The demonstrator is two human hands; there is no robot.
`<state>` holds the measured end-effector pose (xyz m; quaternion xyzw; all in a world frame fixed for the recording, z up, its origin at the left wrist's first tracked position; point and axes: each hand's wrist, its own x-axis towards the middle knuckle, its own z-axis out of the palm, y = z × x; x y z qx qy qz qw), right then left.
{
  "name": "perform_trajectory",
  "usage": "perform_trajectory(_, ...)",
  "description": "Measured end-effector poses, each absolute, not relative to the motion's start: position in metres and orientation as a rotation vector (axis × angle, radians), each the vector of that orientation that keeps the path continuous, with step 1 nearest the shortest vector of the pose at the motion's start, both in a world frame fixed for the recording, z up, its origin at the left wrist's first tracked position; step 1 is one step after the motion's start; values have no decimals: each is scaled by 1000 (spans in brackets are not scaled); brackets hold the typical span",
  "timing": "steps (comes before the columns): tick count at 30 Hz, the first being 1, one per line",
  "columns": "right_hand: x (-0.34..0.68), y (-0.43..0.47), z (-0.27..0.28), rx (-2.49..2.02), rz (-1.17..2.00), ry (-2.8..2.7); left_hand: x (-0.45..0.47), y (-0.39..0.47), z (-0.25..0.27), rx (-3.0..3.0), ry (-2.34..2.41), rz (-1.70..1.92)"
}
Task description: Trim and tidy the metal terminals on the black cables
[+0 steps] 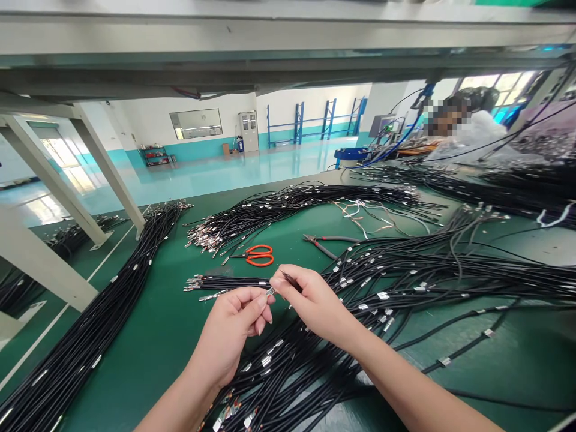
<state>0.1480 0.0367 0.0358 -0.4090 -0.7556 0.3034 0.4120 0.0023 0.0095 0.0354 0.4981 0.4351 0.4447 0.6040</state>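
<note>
Over the middle of the green table, my left hand [238, 318] pinches a small silver metal connector [270, 291] between thumb and forefinger. My right hand [310, 300] is closed right beside it, its fingertips meeting the connector. A thin dark length, which looks like black cable [292, 280], shows between the right thumb and fingers; its run inside the hand is hidden. Just behind my hands lies a short bundle of black cables [238, 282] with metal ends pointing left. Farther back are orange-handled scissors [259, 255] and pliers with dark grips [330, 241].
Bundles of black cables lie at the left [130, 282], the back [292, 204] and the right [450, 270]. Stripped white wires [360, 210] are near the pliers. A white beam [288, 33] crosses overhead. A co-worker [472, 132] is at the back right.
</note>
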Motion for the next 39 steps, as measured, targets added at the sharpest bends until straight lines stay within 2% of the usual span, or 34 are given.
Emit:
perform_trajectory(12,148,38,34,-1060,749,-1848,6,10,30,1105,1048,1127)
perform_trajectory(20,149,39,34,-1078,716,-1859,7,6,30,1407,1247,1260)
perform_trajectory(30,148,38,35,-1070,761,-1805,8,7,33,1256,1281,1204)
perform_trajectory(39,147,38,35,-998,880,-1726,2,13,30,985,1050,1258)
